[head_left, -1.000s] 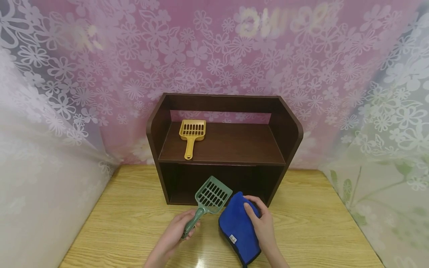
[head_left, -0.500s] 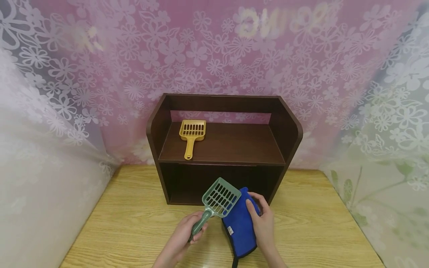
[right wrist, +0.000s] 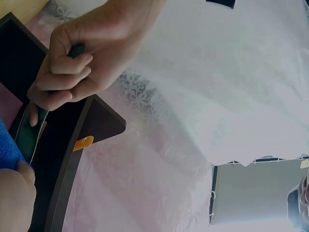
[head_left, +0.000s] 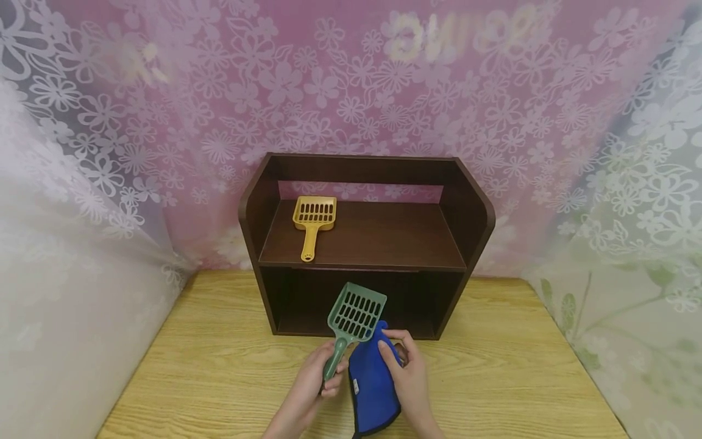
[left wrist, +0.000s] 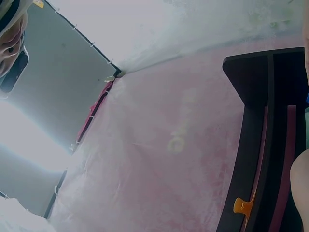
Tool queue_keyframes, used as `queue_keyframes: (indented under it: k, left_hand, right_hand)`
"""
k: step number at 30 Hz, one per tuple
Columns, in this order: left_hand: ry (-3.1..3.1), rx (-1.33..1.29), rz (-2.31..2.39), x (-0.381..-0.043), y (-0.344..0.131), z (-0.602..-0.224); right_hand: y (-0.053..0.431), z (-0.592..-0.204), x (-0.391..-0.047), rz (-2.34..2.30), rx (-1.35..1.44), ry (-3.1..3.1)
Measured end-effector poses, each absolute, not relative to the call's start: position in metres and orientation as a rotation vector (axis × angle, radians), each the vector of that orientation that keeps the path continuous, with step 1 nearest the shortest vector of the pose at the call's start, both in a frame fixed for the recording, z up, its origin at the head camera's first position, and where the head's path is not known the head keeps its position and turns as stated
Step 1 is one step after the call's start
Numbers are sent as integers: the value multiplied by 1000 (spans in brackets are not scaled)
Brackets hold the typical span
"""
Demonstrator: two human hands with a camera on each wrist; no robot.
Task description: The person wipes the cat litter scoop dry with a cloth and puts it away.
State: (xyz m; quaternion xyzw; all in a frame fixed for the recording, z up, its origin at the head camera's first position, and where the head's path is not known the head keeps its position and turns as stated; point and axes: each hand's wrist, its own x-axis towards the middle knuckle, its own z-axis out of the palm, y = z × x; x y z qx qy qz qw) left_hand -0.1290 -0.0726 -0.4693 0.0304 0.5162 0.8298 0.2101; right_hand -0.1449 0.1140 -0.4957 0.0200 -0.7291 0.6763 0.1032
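Observation:
A green slotted litter scoop (head_left: 358,311) is held up in front of the shelf, its handle gripped by my left hand (head_left: 318,378). In the right wrist view the fingers of that left hand (right wrist: 67,72) curl round the handle. My right hand (head_left: 407,372) pinches a blue cloth (head_left: 373,384) with dark edging and a small white label. The cloth's upper end meets the lower right edge of the scoop's head and hangs down from there. Only part of the right hand (right wrist: 17,198) and the cloth (right wrist: 9,150) shows in the right wrist view.
A dark brown two-tier shelf (head_left: 362,235) stands on the wooden table (head_left: 493,366) behind the hands. On its upper tier, at the left, lies a yellow litter scoop (head_left: 315,219). Flower-patterned curtains (head_left: 351,91) enclose the back and both sides.
The green scoop first moves right, then slightly left and up, turning more upright. The cloth and my right hand shift left, and the cloth comes against the scoop's head.

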Motion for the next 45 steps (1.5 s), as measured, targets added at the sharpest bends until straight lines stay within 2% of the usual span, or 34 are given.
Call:
queue_keyframes:
  k: [9,18,28,35,42,45]
  left_hand:
    - [1463,39,2331,-132,-69,-465]
    - [1417,27,2367,-132,-67,-467]
    - [1469,124,2219,-128,-78,-473]
    - [1552,196,2111,-124,-80,-478]
    - [1625,211,2096,-123,-78,-477]
    - [1612,232,2075,-124,-80,-476]
  right_hand:
    - [107,-475,-129,1904,193,-2218]
    - [110,-474,-129,1858,290,-2254]
    - [135,-467,-146,1861,-14,-2236]
    - [149,-484,-163,1971,-75,-2074]
    - [147,-491,-163,2077,-135,-2065]
    - [149,-489,-163,2113,-78,-2059]
